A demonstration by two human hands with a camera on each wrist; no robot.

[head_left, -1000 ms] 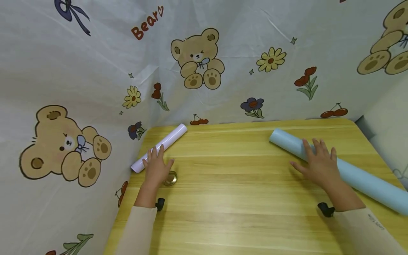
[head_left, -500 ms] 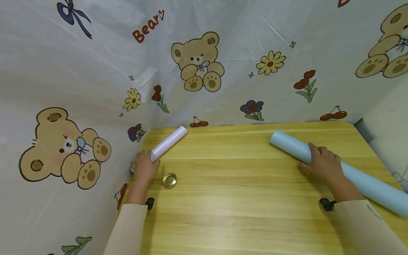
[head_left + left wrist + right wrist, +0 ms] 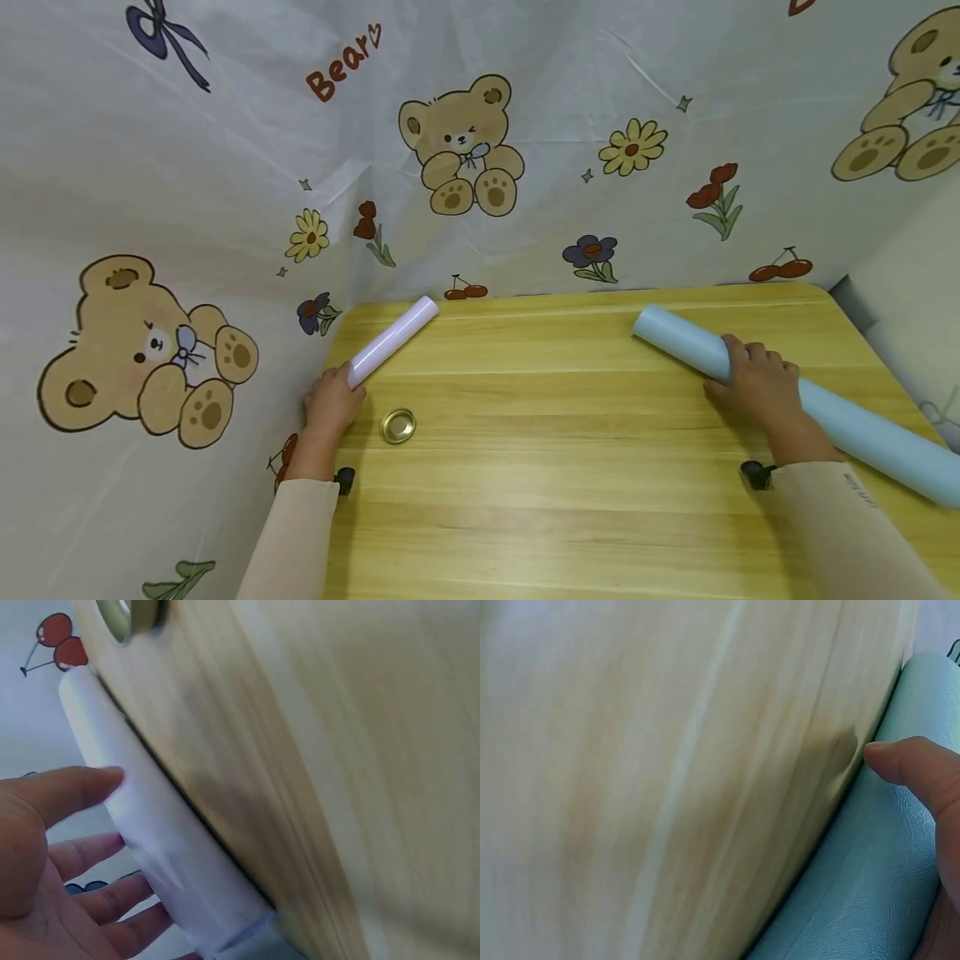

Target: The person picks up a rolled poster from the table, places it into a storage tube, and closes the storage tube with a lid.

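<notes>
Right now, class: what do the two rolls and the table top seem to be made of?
Blue roll: likely vinyl or leatherette, from its fine pebbled grain.
Lilac roll: smooth, glossy paper or film; which one is unclear.
Table top: yellow wood-grain streaks with a soft sheen, perhaps laminate.

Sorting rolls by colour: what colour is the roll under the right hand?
Light blue roll; the head view shows it best.

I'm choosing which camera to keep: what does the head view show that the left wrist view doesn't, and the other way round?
Only the head view shows the right hand gripping the light blue roll, plus the bear-print cloth.

Only the left wrist view shows the left hand's fingers curling under the lilac roll at the table's edge.

Both show the left hand, the lilac roll, the small gold lid and the wooden table.
</notes>
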